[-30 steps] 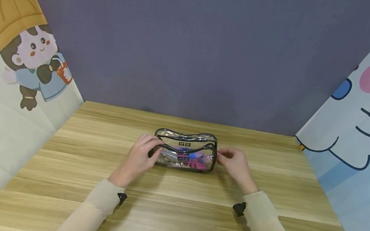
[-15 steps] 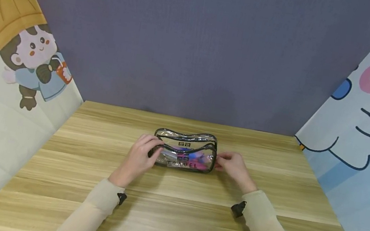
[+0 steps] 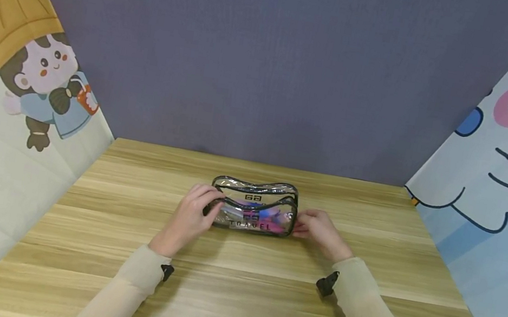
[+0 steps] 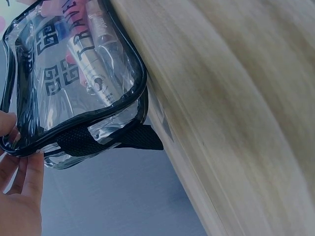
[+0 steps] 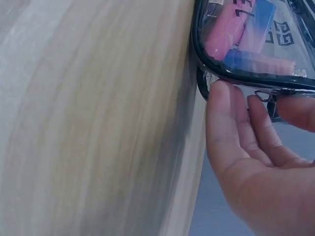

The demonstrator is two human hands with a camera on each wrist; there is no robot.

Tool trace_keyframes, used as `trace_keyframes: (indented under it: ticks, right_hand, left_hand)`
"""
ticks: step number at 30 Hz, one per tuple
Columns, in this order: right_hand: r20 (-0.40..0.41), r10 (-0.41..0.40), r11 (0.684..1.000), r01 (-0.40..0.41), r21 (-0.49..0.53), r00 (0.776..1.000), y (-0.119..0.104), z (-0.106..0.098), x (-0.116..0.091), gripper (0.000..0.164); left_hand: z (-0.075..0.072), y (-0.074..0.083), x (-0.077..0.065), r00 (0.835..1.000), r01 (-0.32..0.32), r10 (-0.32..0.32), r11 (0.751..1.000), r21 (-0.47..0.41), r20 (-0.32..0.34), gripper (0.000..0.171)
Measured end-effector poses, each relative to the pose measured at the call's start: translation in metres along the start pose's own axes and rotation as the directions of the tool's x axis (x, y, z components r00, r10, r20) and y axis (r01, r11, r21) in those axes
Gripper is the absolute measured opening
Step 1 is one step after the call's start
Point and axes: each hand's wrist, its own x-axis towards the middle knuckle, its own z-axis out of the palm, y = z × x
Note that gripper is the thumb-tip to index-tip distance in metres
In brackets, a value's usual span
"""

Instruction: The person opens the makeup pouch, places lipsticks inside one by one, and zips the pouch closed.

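Observation:
A clear pouch (image 3: 270,216) with black piping and the printed word TRAVEL stands on the wooden table. Through its front show pink and blue items (image 5: 231,29) and a silver-white tube (image 4: 93,71). My left hand (image 3: 194,212) grips the pouch's upper left corner, thumb in front and fingers behind in the left wrist view. At the opposite end, my right hand (image 3: 319,231) has its fingertips against the side. In the right wrist view a small dark zipper pull (image 5: 270,104) lies between thumb and fingers, partly hidden by them.
The wooden table (image 3: 233,298) reaches back to a dark grey-blue panel (image 3: 267,73). Cartoon-printed panels stand on both sides. A black strap (image 4: 140,137) sticks out from the pouch's left end.
My right hand has shifted slightly down and toward me along the pouch's right end. The left hand and the pouch have stayed in place.

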Motion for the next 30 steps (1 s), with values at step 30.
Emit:
trace_keyframes:
  ticks: [30]
  right_hand:
    - [0.011, 0.0, 0.985, -0.002, 0.175, 1.0, 0.0048, -0.0045, 0.0081, 0.01]
  left_hand:
    - [-0.0009, 0.0003, 0.0013, 0.998, -0.052, 0.053, 0.999, 0.014, -0.021, 0.022]
